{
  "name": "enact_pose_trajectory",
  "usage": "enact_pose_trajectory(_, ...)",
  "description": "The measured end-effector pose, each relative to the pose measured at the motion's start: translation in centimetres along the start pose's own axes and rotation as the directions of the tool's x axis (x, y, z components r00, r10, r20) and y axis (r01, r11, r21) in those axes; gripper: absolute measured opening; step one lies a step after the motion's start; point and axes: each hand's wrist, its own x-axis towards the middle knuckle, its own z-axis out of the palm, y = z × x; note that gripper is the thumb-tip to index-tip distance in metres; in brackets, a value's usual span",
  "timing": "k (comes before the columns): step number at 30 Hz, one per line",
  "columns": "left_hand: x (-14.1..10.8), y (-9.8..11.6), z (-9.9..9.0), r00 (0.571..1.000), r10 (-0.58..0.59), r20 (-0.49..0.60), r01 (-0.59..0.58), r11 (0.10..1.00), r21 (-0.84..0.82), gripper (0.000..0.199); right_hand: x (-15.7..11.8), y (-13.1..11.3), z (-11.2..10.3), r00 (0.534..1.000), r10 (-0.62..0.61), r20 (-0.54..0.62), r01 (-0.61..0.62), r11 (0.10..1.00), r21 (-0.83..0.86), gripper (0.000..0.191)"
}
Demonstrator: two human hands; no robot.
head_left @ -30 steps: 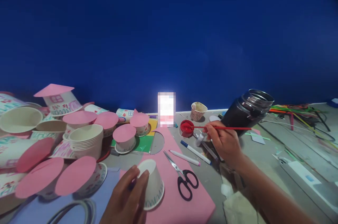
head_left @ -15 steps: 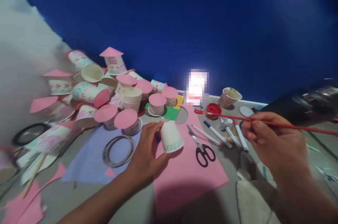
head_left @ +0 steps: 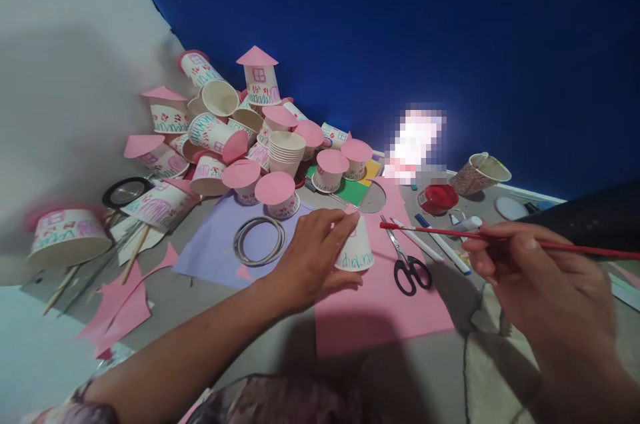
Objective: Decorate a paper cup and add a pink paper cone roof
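My left hand (head_left: 313, 254) grips a white paper cup (head_left: 356, 247), turned upside down, with green scribbled marks along its lower rim. Part of a pink drawing shows near my fingertips. In my right hand (head_left: 543, 277) is a thin red paintbrush (head_left: 450, 234); its red tip points left and ends just right of the cup. Below the cup lies a pink paper sheet (head_left: 385, 317). Black-handled scissors (head_left: 411, 271) rest on that sheet, between my two hands. Behind the brush sits a small jar of red paint (head_left: 438, 199).
Decorated paper cups with pink paper roofs (head_left: 257, 77) are heaped at the back left, beside a stack of plain cups (head_left: 287, 152). Tape rings (head_left: 260, 241) lie on lilac paper (head_left: 200, 251). Markers (head_left: 445, 247) and a patterned cup (head_left: 477, 174) are at the right.
The view has shifted, so the table's things sit further right. My left hand has turned the cup, and some pink drawing now shows on it. The brush tip is now nearer the cup.
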Motion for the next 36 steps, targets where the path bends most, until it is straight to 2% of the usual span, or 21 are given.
enact_pose_trajectory(2,0.0,-0.1,0.2,0.999,0.046,0.019,-0.046,0.999,-0.009,0.107,0.0,0.4,-0.2,1.0,0.014,0.028,-0.014,1.0,0.002,0.017)
enact_pose_trajectory(4,0.1,-0.2,0.3,0.997,0.065,0.034,-0.064,0.997,-0.043,0.095,0.0,0.5,-0.3,0.999,0.025,0.022,-0.025,1.0,0.009,0.018)
enact_pose_trajectory(9,0.3,-0.5,0.4,0.998,0.056,0.007,-0.054,0.981,-0.188,0.071,0.0,0.4,0.0,0.999,0.033,-0.004,-0.033,0.999,0.02,0.02)
enact_pose_trajectory(11,0.3,-0.5,0.4,0.999,0.037,0.015,-0.031,0.963,-0.267,0.074,-0.2,0.4,0.2,0.999,0.017,0.048,-0.017,1.0,-0.004,0.02)
enact_pose_trajectory(14,0.2,-0.5,0.2,1.0,-0.013,0.028,0.021,0.944,-0.33,0.099,-0.6,0.4,0.3,0.993,-0.022,0.112,0.027,0.999,-0.037,0.022)
enact_pose_trajectory(17,0.2,-0.3,-0.4,0.999,-0.052,-0.008,0.047,0.955,-0.294,0.109,-1.1,0.4,0.2,0.994,-0.072,0.088,0.077,0.996,-0.049,0.016)
enact_pose_trajectory(23,0.3,0.6,-1.1,0.994,-0.105,0.024,0.107,0.975,-0.192,0.084,-1.9,0.1,0.6,0.993,-0.107,0.054,0.111,0.99,-0.085,0.006)
enact_pose_trajectory(26,0.2,0.9,-0.9,0.992,-0.121,0.04,0.127,0.973,-0.194,0.084,-2.2,0.0,0.9,0.986,-0.138,0.089,0.147,0.984,-0.098,0.004)
enact_pose_trajectory(30,0.3,0.8,-0.8,0.996,-0.088,0.004,0.087,0.974,-0.208,0.092,-2.7,0.1,1.4,0.979,-0.157,0.13,0.177,0.97,-0.165,0.007)
enact_pose_trajectory(33,0.4,0.8,-0.9,0.993,-0.115,0.031,0.119,0.975,-0.187,0.08,-3.1,0.1,1.9,0.982,-0.151,0.111,0.174,0.955,-0.24,0.01)
enact_pose_trajectory(36,0.4,1.0,-0.9,0.99,-0.133,0.049,0.14,0.974,-0.179,0.074,-3.3,0.1,2.1,0.97,-0.178,0.164,0.217,0.938,-0.27,0.009)
